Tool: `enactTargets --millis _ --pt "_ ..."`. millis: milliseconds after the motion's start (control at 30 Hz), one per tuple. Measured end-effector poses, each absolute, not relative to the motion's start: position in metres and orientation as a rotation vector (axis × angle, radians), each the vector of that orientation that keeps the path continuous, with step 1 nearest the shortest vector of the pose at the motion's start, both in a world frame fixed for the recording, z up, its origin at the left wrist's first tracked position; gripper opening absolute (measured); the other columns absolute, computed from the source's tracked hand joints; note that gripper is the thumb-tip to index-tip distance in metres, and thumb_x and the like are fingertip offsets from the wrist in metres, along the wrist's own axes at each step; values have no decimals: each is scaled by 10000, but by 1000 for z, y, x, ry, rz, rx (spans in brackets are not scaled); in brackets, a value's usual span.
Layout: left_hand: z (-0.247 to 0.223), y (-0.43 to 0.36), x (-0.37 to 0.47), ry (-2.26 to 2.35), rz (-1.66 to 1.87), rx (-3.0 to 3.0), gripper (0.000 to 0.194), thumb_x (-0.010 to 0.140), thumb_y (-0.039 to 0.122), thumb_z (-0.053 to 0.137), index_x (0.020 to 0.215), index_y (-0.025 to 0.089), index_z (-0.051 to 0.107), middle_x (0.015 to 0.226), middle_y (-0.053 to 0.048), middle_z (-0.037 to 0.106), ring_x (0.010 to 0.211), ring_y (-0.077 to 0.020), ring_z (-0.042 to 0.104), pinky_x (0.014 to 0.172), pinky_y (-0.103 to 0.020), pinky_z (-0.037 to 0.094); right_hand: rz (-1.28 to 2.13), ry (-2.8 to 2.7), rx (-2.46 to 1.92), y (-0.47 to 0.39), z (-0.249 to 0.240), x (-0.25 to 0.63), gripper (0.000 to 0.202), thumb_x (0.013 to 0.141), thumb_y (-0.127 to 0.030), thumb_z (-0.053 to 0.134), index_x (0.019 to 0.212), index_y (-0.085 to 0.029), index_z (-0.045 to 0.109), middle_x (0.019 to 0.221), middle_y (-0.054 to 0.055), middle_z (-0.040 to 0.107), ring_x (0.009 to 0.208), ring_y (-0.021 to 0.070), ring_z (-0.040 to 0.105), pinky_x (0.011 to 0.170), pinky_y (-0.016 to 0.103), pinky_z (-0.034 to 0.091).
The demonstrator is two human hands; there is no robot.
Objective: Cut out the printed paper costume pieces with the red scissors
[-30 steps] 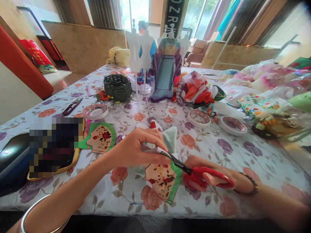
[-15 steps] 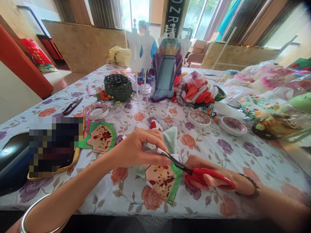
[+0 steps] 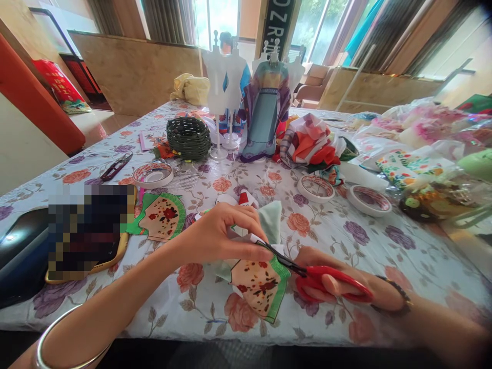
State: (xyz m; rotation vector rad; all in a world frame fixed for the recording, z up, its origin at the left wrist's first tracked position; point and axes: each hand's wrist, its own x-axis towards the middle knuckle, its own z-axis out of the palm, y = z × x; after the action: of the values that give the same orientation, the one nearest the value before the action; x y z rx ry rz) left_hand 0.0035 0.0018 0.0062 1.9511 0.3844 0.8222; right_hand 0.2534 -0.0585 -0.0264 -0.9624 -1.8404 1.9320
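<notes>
The single view, head, is worn on the person's head and looks from above the near side of the worktop (image 3: 326, 241), facing forward across it and tilted down. It is close to the left hand (image 3: 226, 230) and the right hand (image 3: 348, 267), with the cloth (image 3: 261, 287) and scissors (image 3: 315, 277) just below the middle of the picture. The left forearm (image 3: 130, 287) comes in from the lower left corner, the right forearm (image 3: 438, 318) from the right edge. The worktop's near edge runs along the bottom. The dress forms (image 3: 217, 87) stand farther away, past the middle, and the windows (image 3: 219, 25) lie farthest off, at the top. The wide view slants upright shapes towards its sides.
</notes>
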Motion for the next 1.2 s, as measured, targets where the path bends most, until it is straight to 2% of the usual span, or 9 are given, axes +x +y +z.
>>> enactTargets --millis 100,233,467,733,933,1133,1200 --pt "7 2 4 397 823 1939 36 719 128 785 715 149 755 619 -1 658 618 -92 536 621 -223 440 1945 -1815 -921 -59 -22 248 617 775 -788 510 639 -194 413 563 -50 380 514 80 327 506 245 304" --pt "7 3 3 417 821 1903 57 705 111 790 726 157 763 618 6 641 623 -91 522 622 -224 430 1941 -1841 -839 -59 -20 244 619 820 -766 468 596 -192 410 550 -43 392 509 83 328 504 246 287" --pt "6 5 2 387 831 1882 75 709 99 782 741 164 765 635 5 657 643 -94 548 642 -225 443 1924 -1911 -821 -56 -16 245 608 853 -752 428 627 -188 426 598 -26 423 536 92 348 517 251 281" --pt "8 5 2 415 816 1909 91 698 104 786 730 188 772 621 3 664 638 -108 551 639 -242 453 1933 -1863 -872 -58 -18 245 616 801 -778 480 601 -199 417 573 -31 409 547 97 368 525 245 340" --pt "7 5 1 401 825 1935 93 700 101 793 741 182 773 636 0 671 650 -108 554 650 -241 455 1914 -1874 -946 -62 -17 247 632 804 -801 448 622 -198 402 583 -25 403 548 92 367 510 239 320" --pt "7 4 0 409 806 1940 78 708 104 791 731 175 769 642 -7 678 664 -116 542 655 -252 451 1987 -1815 -977 -62 -26 252 612 749 -817 511 734 -210 435 582 -45 403 511 91 342 495 256 295" --pt "7 3 0 406 801 1939 72 711 115 793 732 180 771 648 -11 684 664 -120 544 656 -257 453 1996 -1806 -961 -61 -25 250 608 750 -810 521 712 -211 428 561 -49 395 500 91 336 492 263 280"
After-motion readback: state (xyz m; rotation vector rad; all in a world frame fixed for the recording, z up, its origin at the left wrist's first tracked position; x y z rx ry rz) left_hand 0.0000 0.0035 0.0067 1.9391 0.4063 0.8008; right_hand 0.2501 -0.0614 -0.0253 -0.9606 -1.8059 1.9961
